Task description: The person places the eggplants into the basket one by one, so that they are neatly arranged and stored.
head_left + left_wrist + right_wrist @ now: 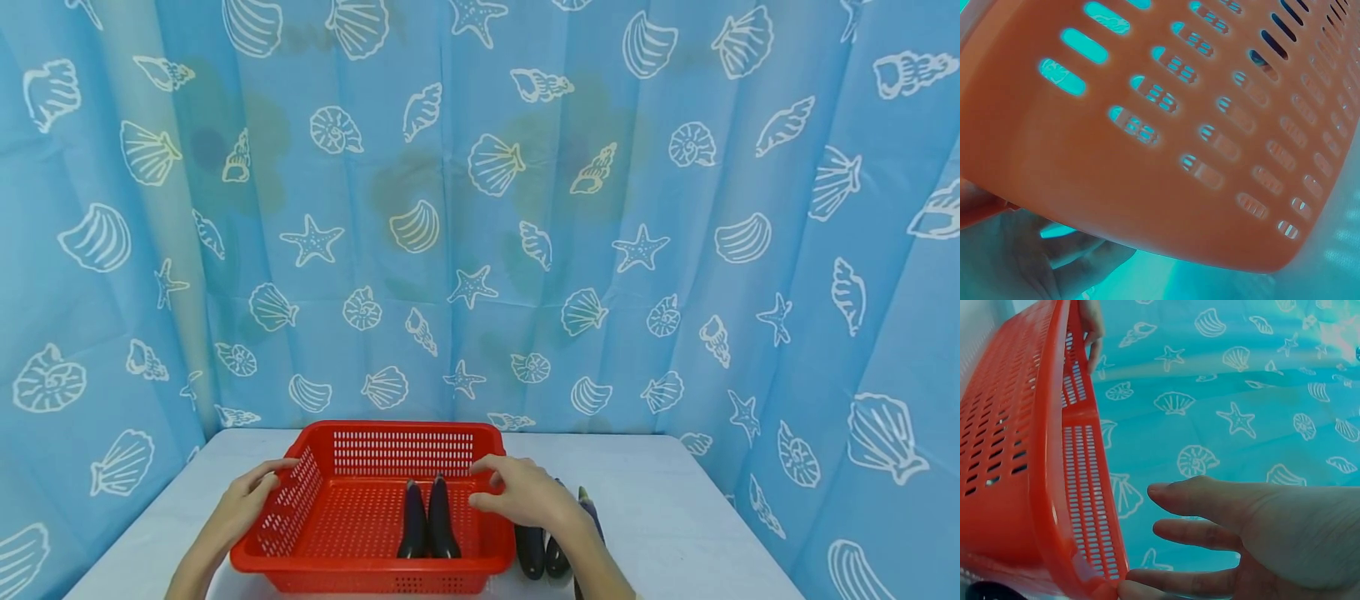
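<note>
A red perforated plastic basket stands on the table, with two dark eggplants lying side by side inside it. My left hand is at the basket's left rim, its fingers reaching onto the edge. In the left wrist view that hand shows partly, behind the basket's lower edge. Over the right rim is my right hand, fingers loosely bent and apart, holding nothing. The right wrist view has its fingers spread, the lowest ones close to the basket's corner; contact is hard to tell.
Several more eggplants lie on the table right of the basket, partly hidden by my right forearm. A white cloth covers the table. Blue curtains with white shell and starfish prints hang behind and at both sides.
</note>
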`<state>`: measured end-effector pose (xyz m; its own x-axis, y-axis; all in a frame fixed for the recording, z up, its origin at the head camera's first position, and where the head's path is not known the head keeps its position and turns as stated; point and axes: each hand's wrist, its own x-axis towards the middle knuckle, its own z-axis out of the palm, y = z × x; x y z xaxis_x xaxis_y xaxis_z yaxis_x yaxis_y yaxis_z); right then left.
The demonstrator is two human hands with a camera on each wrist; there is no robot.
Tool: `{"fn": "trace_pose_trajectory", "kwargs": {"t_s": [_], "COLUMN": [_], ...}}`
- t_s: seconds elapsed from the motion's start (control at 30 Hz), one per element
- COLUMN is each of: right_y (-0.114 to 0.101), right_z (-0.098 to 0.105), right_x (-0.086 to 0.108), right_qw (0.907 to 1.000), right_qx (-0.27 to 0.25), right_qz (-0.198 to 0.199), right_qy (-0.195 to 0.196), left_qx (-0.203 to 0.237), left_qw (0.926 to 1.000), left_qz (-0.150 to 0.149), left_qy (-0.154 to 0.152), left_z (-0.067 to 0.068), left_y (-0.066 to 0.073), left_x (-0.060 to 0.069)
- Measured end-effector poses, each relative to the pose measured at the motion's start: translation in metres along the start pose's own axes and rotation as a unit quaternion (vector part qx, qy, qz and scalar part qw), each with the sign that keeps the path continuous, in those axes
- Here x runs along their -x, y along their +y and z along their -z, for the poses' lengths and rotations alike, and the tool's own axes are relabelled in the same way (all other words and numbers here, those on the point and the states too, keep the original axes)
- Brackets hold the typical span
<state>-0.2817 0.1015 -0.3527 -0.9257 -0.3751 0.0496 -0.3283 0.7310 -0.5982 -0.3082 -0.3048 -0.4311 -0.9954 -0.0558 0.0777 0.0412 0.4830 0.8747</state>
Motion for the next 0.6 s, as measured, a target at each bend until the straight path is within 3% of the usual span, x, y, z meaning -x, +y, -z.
{"fn": "trace_pose_trajectory", "kwargs": {"t_s": [0.33, 0.6], "right_y": [0.015, 0.029], "right_z": [0.006, 0.008], "right_x": [0.006, 0.009], "right_qw": [1.0, 0.9998], "right_qx": [-0.008, 0.01], "right_qz": [0.003, -0.019], "right_qy": [0.001, 0.004], "left_qx": [0.019, 0.014], "left_qw": [0.9998, 0.9999], "left_qz": [0.009, 0.005], "left_qy": [-0.005, -0.004], "left_z": [-0.001, -0.001], "left_y": [-0.001, 0.0], "left_x": [-0.001, 0.0]}}
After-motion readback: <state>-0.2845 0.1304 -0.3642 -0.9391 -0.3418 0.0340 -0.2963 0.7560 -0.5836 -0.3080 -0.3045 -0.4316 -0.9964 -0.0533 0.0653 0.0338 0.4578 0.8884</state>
